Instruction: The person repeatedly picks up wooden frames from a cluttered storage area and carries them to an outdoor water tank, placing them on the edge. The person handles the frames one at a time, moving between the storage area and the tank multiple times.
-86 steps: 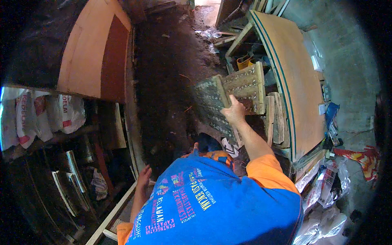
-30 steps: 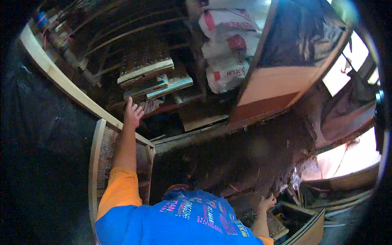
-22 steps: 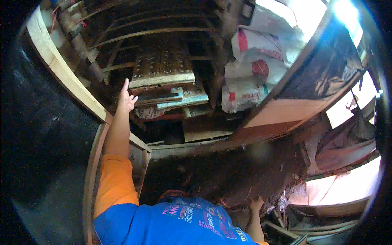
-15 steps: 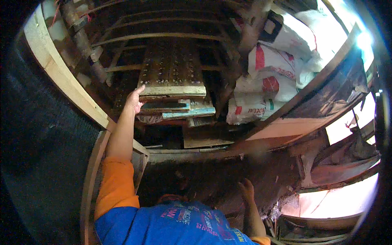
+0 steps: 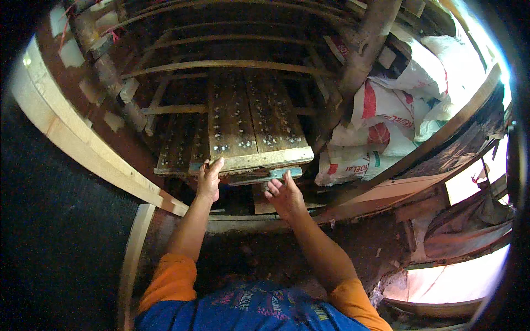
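A dark wooden board (image 5: 234,118) made of planks lies ahead of me, dotted with rows of small whitish lumps. A pale wooden batten (image 5: 265,159) runs along its near edge. My left hand (image 5: 208,179) is closed on the batten's left end, thumb on top and the fingers partly hidden. My right hand (image 5: 285,196) is just below the right part of that edge, fingers apart and thumb up. It looks empty; whether its fingertips touch the wood I cannot tell. Under the board sits another piece with a light-blue edge (image 5: 287,172).
White sacks (image 5: 386,110) with red marks are piled at the right, beside a wooden post (image 5: 375,33). Thin wooden slats (image 5: 232,64) cross the rack behind. A dark panel (image 5: 61,215) with a pale wooden frame (image 5: 83,143) stands close on my left.
My right hand has come up from low on the right to the board's near edge. The board's near edge now appears lower and further right, with my left hand still on it.
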Motion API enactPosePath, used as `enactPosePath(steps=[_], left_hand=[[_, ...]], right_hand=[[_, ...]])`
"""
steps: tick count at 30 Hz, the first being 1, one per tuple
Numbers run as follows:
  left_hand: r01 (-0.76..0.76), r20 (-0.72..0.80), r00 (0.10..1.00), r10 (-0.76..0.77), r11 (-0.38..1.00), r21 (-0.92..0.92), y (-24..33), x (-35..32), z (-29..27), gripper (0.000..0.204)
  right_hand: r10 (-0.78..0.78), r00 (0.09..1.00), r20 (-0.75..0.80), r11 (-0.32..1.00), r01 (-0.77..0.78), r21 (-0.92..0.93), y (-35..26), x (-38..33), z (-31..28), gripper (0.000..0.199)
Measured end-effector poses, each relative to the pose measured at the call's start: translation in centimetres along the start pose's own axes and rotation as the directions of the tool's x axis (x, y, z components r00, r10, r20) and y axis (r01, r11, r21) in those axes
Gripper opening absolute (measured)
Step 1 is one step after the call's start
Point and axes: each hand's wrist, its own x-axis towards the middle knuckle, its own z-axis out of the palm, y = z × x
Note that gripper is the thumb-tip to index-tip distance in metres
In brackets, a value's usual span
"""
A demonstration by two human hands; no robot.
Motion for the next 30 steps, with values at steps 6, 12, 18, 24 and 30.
enactPosePath(steps=[6, 12, 18, 24, 30], left_hand=[[-0.027, 0.004, 1.000, 0.027, 0.999, -0.019, -0.7, -0.1, 0.1, 0.068], [0.014, 0.007, 1.000, -0.013, 0.999, -0.046, -2.7, 0.3, -0.4, 0.056], [0.041, 0.365, 0.927, -0.081, 0.992, 0.116, -6.7, -4.5, -1.7, 0.046], [0.075, 0.370, 0.929, -0.011, 0.984, -0.160, -6.4, -3.9, -1.7, 0.052], [0.500, 0.471, 0.810, -0.349, 0.830, -0.245, -8.0, -2.5, -2.0, 0.046]], right_hand=[[-0.023, 0.999, -0.049, 0.992, 0.028, 0.122, -1.3, 5.5, 3.7, 0.068], [-0.067, 0.991, -0.113, 0.990, 0.080, 0.115, -0.4, 8.3, 3.5, 0.026], [-0.109, 0.991, -0.081, 0.992, 0.114, 0.053, 0.4, 4.3, -3.5, 0.019], [-0.156, 0.986, -0.067, 0.988, 0.156, 0.002, 0.0, -4.3, -12.3, 0.024], [-0.103, 0.901, -0.422, 0.991, 0.129, 0.033, 0.0, -12.8, -18.7, 0.028]])
